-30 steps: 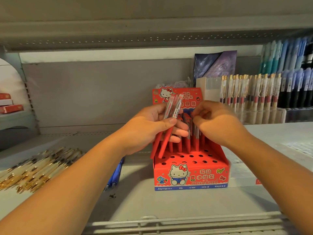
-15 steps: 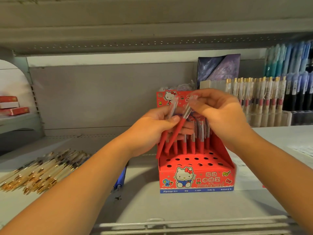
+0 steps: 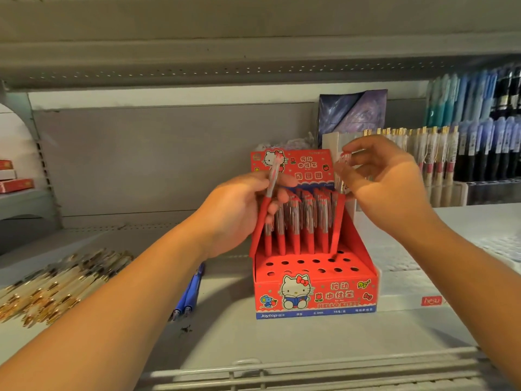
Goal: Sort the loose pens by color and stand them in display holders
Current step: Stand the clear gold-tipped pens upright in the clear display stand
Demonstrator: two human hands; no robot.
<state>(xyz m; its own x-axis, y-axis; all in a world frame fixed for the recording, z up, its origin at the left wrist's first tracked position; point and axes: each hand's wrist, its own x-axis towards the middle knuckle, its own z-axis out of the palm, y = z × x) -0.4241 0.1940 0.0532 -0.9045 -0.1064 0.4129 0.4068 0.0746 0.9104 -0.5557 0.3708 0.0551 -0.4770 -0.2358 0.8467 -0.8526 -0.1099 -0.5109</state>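
A red Hello Kitty display holder stands on the shelf, with several red pens upright in its back row and open holes in front. My left hand grips one red pen at the holder's left, tip pointing down. My right hand pinches the clear top of another red pen. That pen is nearly upright at the right end of the back row, its tip at a hole.
A pile of loose gold-trimmed pens lies on the shelf at left, and two blue pens lie beside the holder. Clear holders of gold-clip pens and blue pens stand at right. A wire rail edges the front.
My right hand took one of the two red pens from my left hand and carried it right and down to the back row. My left hand now holds one pen.
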